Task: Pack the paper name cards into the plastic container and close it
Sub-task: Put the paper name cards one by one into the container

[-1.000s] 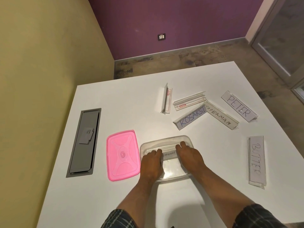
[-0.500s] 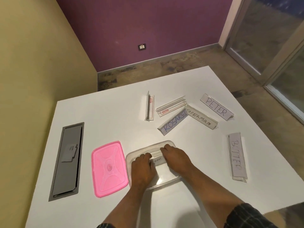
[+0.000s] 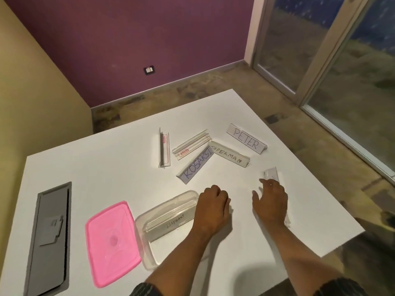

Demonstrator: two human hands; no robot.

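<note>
A clear plastic container (image 3: 147,251) lies open near the table's front, with the ELEPHANT name card (image 3: 175,222) inside it. Its pink lid (image 3: 111,242) lies flat to the left. My left hand (image 3: 213,208) rests with curled fingers at the container's right end and holds nothing I can see. Further right, my right hand (image 3: 270,201) is spread over the BUTTER card (image 3: 272,174), hiding most of it. Beyond lie the KOSAKSI card (image 3: 195,165), the SUPERMAN card (image 3: 228,153) and the PETER card (image 3: 245,141).
Two clear card holders (image 3: 164,149) (image 3: 191,145) lie behind the KOSAKSI card. A grey cable hatch (image 3: 50,238) is set into the white table (image 3: 106,167) at the left. The table's right edge runs close to my right hand.
Both hands have come out of the container, leaving the ELEPHANT card inside. My right hand moved right onto the BUTTER card, my left to the container's right end. The view turned right.
</note>
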